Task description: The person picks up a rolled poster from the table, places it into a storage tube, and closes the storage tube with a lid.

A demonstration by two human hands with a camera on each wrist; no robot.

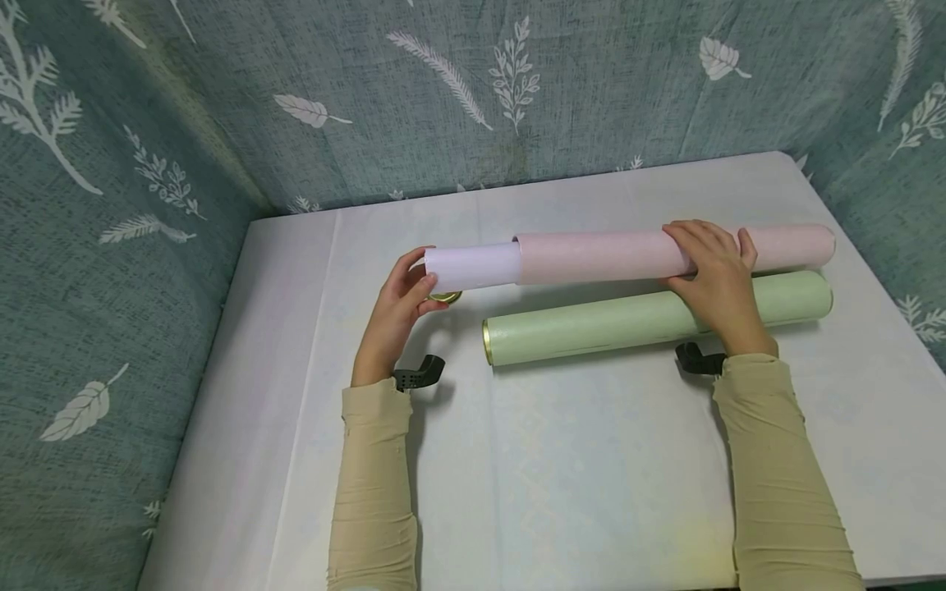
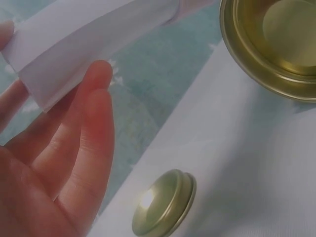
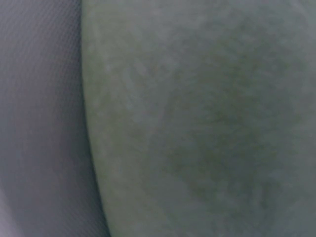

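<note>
Nearest, on the white desk (image 1: 591, 476), we note the green tube (image 1: 584, 328), gold-rimmed at its left end, with the right wrist above it. Just beyond, the right hand (image 1: 717, 275) has its grip closed over the pink tube (image 1: 599, 257), thumb on the near side. The left hand (image 1: 395, 312) pinches the outer end of the paper (image 1: 473, 265) between thumb and fingers; the paper's right part sits inside the pink tube. We find a gold lid (image 2: 165, 203) near the left hand. Leaf-patterned cloth (image 1: 591, 90) stands behind.
</note>
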